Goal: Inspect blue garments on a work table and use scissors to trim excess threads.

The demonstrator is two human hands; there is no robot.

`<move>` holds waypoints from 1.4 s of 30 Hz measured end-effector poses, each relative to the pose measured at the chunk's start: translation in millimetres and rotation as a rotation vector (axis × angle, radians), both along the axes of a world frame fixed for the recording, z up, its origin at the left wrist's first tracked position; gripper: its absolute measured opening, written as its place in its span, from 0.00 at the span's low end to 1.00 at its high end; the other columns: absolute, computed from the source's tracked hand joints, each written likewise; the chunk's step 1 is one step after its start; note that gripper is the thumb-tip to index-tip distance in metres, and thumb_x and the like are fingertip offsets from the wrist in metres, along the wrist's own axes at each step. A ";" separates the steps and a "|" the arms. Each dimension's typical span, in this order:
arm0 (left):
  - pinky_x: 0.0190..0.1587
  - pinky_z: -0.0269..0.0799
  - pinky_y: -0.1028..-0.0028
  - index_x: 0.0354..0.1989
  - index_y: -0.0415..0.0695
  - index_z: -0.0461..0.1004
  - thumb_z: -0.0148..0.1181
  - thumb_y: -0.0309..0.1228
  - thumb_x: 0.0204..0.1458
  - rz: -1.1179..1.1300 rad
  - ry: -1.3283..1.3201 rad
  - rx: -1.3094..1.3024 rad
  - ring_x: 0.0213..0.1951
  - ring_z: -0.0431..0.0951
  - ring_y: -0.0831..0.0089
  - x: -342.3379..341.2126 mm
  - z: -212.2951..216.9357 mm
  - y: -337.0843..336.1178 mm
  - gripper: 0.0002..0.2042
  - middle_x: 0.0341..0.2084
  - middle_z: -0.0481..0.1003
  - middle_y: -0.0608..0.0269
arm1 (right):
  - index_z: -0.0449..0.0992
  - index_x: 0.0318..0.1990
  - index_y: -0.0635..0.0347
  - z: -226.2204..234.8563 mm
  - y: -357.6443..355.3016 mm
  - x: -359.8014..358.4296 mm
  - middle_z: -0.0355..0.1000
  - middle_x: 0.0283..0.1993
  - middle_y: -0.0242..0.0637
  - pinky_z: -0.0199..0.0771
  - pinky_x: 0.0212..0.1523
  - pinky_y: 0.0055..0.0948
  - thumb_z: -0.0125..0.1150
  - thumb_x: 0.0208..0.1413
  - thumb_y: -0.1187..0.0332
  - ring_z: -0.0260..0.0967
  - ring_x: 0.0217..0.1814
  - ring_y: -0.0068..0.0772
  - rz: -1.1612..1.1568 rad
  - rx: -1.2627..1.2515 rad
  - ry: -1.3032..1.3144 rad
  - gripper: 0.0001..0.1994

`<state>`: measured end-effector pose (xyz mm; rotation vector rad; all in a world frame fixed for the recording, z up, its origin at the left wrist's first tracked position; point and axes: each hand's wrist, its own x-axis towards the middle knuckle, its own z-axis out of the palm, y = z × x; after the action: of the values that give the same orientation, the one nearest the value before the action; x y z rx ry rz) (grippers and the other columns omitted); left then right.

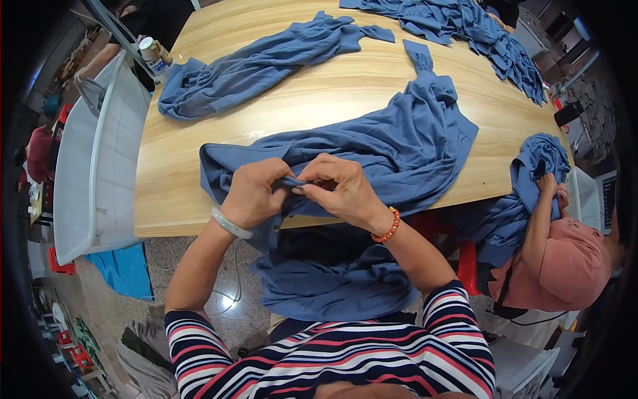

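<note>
A blue knit garment [372, 143] lies stretched over the table's near side, its folded end toward the left. My left hand [256, 189] pinches an edge of that cloth, a pale bangle on its wrist. Close beside it, my right hand [342, 188] grips the same edge between thumb and fingers, with an orange bead bracelet at the wrist. Both sets of fingertips almost meet at the fold. Whether anything small sits between them is hidden. More blue cloth [332, 279] hangs below the table edge and lies over my lap.
On the wooden table [319, 80], another blue garment [259, 70] lies farther back and a blue heap [465, 33] at the far right. A white bin [100, 166] stands left, near a small can [151, 54]. At right, a person in pink [558, 259] handles blue cloth.
</note>
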<state>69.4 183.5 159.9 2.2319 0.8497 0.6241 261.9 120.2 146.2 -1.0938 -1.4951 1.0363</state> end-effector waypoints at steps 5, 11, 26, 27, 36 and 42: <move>0.31 0.71 0.62 0.28 0.42 0.73 0.59 0.20 0.37 0.034 0.108 0.224 0.31 0.76 0.53 7.9 0.9 -1.2 0.08 0.25 0.74 0.56 | 0.79 0.34 0.67 -3.3 4.0 1.0 0.72 0.33 0.29 0.64 0.27 0.16 0.66 0.49 0.79 0.64 0.27 0.14 0.046 0.026 0.066 0.04; 0.31 0.70 0.62 0.29 0.42 0.73 0.59 0.20 0.37 0.060 0.144 0.392 0.32 0.75 0.53 7.7 -16.7 1.8 0.09 0.26 0.71 0.57 | 0.77 0.33 0.67 -6.3 1.9 -1.1 0.71 0.30 0.29 0.65 0.26 0.19 0.66 0.51 0.76 0.64 0.25 0.14 -0.109 0.072 -0.225 0.04; 0.28 0.66 0.72 0.38 0.35 0.74 0.63 0.22 0.47 0.273 -0.066 -0.082 0.22 0.70 0.66 -5.6 -31.8 -46.6 0.10 0.30 0.69 0.56 | 0.68 0.45 0.70 20.8 -2.2 6.3 0.72 0.39 0.38 0.82 0.28 0.19 0.55 0.62 0.72 0.79 0.31 0.30 -0.002 -0.467 0.407 0.09; 0.28 0.66 0.73 0.36 0.35 0.74 0.63 0.21 0.47 0.256 -0.084 -0.096 0.22 0.70 0.67 -6.8 -32.4 -44.6 0.08 0.30 0.68 0.57 | 0.68 0.45 0.70 20.8 -2.3 7.2 0.72 0.39 0.38 0.82 0.30 0.20 0.55 0.63 0.73 0.79 0.32 0.31 -0.034 -0.427 0.424 0.09; 0.35 0.67 0.83 0.37 0.35 0.75 0.60 0.21 0.54 0.031 -0.428 -0.762 0.32 0.70 0.86 -20.3 -28.6 -45.0 0.04 0.31 0.73 0.72 | 0.72 0.40 0.70 6.8 -9.1 0.4 0.72 0.36 0.32 0.73 0.37 0.17 0.56 0.59 0.79 0.72 0.36 0.16 -0.102 -0.101 -0.153 0.04; 0.36 0.66 0.84 0.39 0.36 0.74 0.58 0.23 0.57 0.092 -0.554 -0.731 0.33 0.68 0.88 -8.8 -20.9 -51.5 0.04 0.31 0.72 0.74 | 0.74 0.38 0.69 1.7 -15.4 -3.7 0.70 0.34 0.28 0.69 0.36 0.15 0.58 0.58 0.77 0.67 0.35 0.13 0.005 -0.140 -0.052 0.04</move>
<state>60.6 132.0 139.1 1.2823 0.7310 0.7699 258.3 104.8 147.9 -1.2239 -1.4842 1.1377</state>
